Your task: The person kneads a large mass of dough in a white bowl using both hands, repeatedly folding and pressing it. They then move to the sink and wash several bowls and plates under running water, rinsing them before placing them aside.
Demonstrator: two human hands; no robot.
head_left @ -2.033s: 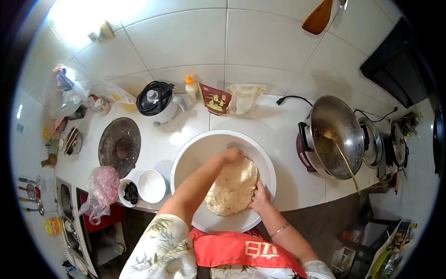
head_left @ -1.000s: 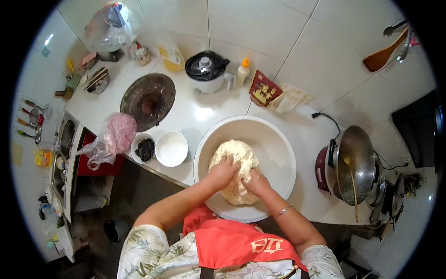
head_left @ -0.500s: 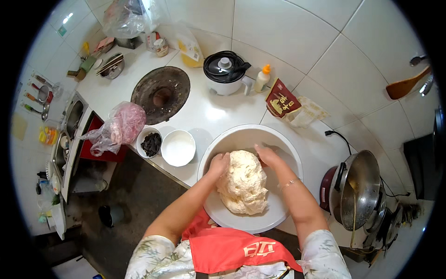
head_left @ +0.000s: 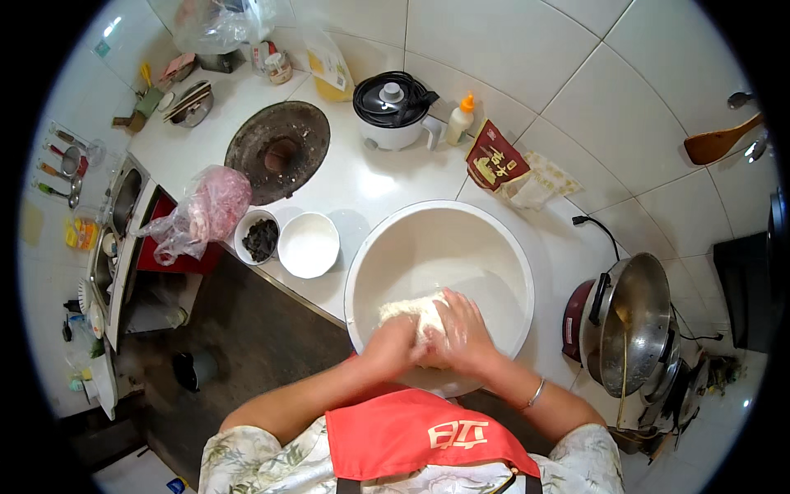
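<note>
A pale, lumpy mass of dough (head_left: pixel 407 308) is at the near side of a large white basin (head_left: pixel 355 272). Most of it is hidden under my hands and wrists. My left hand (head_left: pixel 393 344) presses against its left side, its fingers partly out of sight and somewhat blurred. On the other side, my right hand (head_left: pixel 466 333) wraps over the dough with bent fingers. Both hands are close together, low in the basin, and bits of dough cling to the skin.
Left of the basin stand a white bowl (head_left: pixel 309 245), a small bowl of dark pieces (head_left: pixel 260 237) and a bagged pink lump (head_left: pixel 216 206). Behind are a white electric pot (head_left: pixel 393 123), a squeeze bottle (head_left: pixel 461 120) and a red packet (head_left: pixel 496 155). A metal wok (head_left: pixel 638 317) sits at right.
Both hands have come from the dough's far side toward me and closed in on it. The dough is now bunched at the basin's near side, baring the far part of the bottom.
</note>
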